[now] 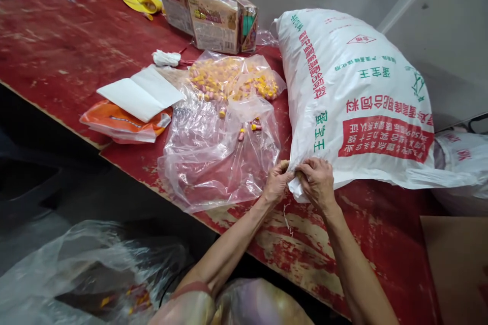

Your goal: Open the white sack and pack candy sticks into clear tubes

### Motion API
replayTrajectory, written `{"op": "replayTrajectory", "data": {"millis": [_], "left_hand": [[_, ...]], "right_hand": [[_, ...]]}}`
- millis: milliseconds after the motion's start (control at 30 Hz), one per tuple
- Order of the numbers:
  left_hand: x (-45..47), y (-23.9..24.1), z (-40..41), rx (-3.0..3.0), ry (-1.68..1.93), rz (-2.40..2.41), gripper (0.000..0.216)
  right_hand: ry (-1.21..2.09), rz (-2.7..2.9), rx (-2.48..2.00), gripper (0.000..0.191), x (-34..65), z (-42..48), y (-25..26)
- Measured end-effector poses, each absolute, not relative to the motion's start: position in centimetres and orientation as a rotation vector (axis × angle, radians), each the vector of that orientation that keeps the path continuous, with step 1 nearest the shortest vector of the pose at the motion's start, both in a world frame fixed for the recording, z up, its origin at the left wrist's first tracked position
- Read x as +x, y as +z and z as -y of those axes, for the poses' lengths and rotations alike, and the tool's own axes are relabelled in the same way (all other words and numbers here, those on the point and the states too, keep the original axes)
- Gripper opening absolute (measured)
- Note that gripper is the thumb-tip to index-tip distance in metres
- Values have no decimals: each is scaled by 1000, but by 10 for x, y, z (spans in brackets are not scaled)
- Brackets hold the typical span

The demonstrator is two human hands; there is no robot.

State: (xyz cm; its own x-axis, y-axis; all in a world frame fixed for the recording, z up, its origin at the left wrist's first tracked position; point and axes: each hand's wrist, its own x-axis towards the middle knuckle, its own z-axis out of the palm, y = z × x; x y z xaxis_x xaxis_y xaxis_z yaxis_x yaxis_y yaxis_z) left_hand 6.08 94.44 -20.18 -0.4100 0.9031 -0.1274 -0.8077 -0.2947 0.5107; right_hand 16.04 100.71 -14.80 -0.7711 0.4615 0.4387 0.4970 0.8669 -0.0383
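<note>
A bulging white woven sack [354,91] with red and green printing lies on the worn red table. At its near left corner, my left hand [279,181] pinches the edge of the sack. Close beside it, my right hand [316,177] is closed on the same corner, with a white flap hanging below the fingers. A loose thread [286,221] lies on the table just under my hands. Left of the sack, a clear plastic bag [213,162] is spread out, and many small yellow and pink pieces [217,76] lie in its far part.
Packaged boxes [213,20] stand against the back wall. An orange packet [122,122] lies under a folded white sheet [141,91], near a crumpled white glove [166,58]. Below the table edge is another clear bag [95,259]. A cardboard box [457,264] stands at right.
</note>
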Motion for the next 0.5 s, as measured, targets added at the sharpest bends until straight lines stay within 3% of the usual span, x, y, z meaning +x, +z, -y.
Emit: {"op": "replayTrajectory", "data": {"millis": [167,367,500], "left_hand": [[59,-205,-945,264,1884,-634,28],[57,-210,-946,325,1894,-665,27],[56,-210,-945,308,1886,-660,26]], "right_hand": [[147,2481,-706,14,160,-1012,-153],[-63,2584,-775,13,152,-1010,-149],[24,2559,-679,13,157,-1011,-149]]}}
